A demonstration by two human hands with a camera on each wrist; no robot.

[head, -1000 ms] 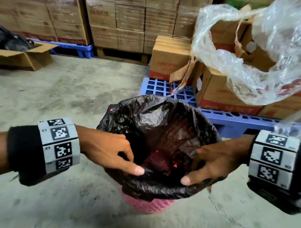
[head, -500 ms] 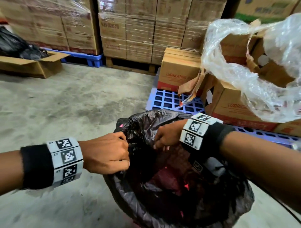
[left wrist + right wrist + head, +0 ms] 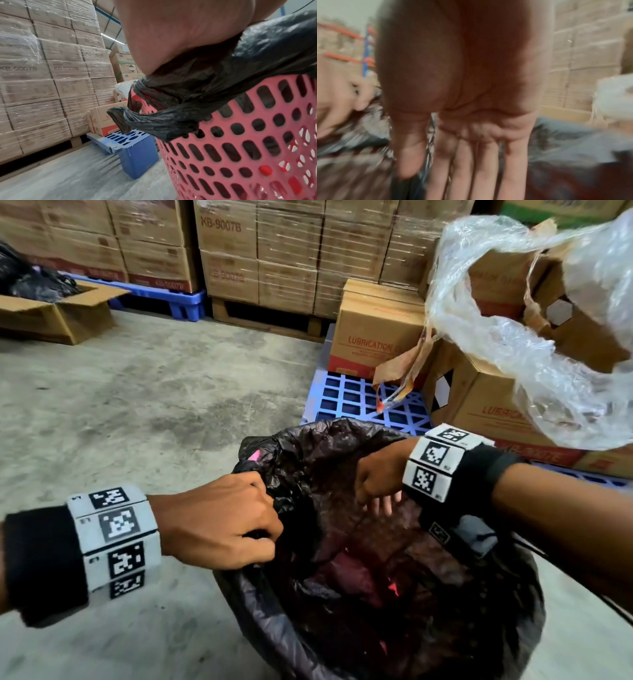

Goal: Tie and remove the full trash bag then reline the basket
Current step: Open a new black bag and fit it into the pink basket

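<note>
left hand [image 3: 219, 522]: fingers clenched round a bunch of the black trash bag [image 3: 428, 594] at the basket's left rim
right hand [image 3: 378, 474]: over the far rim inside the bag mouth, fingers straight and pointing down, grasping nothing
trash bag: lines the pink basket [image 3: 248, 148], mouth untied, a twisted corner hangs over the rim
basket: on the concrete floor [image 3: 154, 392], just beside the blue pallet [image 3: 359, 402]
cardboard boxes [image 3: 376, 337]: on the pallet
clear plastic wrap [image 3: 534, 337]: draped over the boxes on the right

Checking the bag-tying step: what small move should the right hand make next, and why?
Probably close the right hand on the far edge of the black bag: its fingers are straight and hold nothing, while the left hand already grips the near edge, bunched over the pink basket.
</note>
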